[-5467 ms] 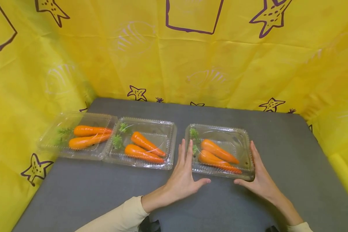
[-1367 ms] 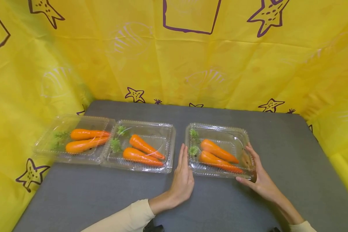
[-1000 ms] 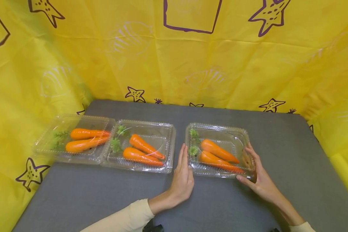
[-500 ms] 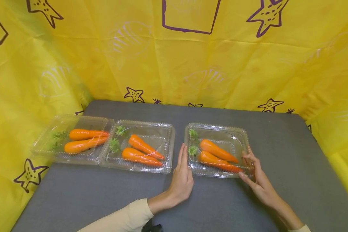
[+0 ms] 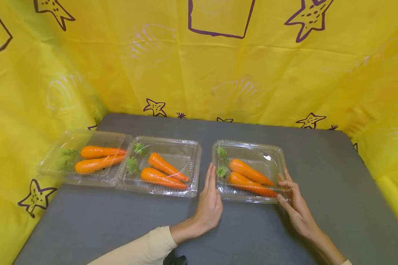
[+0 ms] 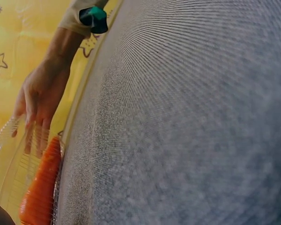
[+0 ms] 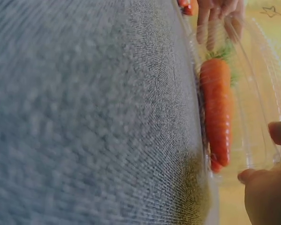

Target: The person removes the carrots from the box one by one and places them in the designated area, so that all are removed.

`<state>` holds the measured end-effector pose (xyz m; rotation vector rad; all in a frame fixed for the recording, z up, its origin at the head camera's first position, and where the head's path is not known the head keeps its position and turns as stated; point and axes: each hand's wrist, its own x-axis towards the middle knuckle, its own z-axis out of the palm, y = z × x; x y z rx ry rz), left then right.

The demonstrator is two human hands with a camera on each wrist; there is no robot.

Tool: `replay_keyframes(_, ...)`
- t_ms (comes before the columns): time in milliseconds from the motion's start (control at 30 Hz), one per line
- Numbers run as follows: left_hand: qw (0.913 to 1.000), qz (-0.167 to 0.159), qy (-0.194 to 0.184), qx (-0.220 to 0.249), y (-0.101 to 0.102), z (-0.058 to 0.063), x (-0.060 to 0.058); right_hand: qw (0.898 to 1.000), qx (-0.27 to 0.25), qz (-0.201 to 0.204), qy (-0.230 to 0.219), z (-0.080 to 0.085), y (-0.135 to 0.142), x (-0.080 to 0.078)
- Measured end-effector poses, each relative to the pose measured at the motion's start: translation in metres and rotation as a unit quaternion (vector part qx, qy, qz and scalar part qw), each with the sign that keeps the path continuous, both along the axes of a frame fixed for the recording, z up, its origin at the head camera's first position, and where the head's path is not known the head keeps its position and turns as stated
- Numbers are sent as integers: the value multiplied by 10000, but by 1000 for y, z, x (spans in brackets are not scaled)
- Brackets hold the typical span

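A clear plastic clamshell container point(image 5: 252, 149) with its lid down stands on the table, two carrots point(image 5: 250, 172) with green tops inside. Along its left side rests my left hand point(image 5: 208, 206), fingers straight and together, thumb alongside. My right hand point(image 5: 300, 211) is at the front right corner, thumb and fingers pinching the rim. The right wrist view shows the thumb point(image 7: 253, 176) and a finger close about that edge, a carrot point(image 7: 217, 112) visible through the plastic. In the left wrist view the right hand point(image 6: 42, 91) reaches down to the container from above.
A second closed clear container point(image 5: 166, 143) with two carrots stands just left of my left hand. Farther left, a third one point(image 5: 116, 138) adjoins it, also with two carrots. Yellow patterned cloth point(image 5: 199, 81) surrounds the grey table point(image 5: 238, 235).
The left hand has gone from spread thumb to fingers and thumb together against the container's side. The right hand has shifted from the right side to pinch the front right corner. The containers stay put.
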<state>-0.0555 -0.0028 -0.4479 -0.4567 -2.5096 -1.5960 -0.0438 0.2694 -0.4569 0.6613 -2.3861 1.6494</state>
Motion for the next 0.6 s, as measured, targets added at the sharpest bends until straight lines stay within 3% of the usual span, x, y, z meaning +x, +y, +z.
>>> replay_keyframes(233,10000,-49,-44,33,0,0,0,9998,-103,112,100,1,2,-2)
replay_keyframes(467,9999,-55,-115,79,-2,1,0,9997,202,33,137,4,3,-2)
replay_keyframes(600,9990,-93,-259,338,-3,0,-1,9991,410,-28,101,6,5,-4)
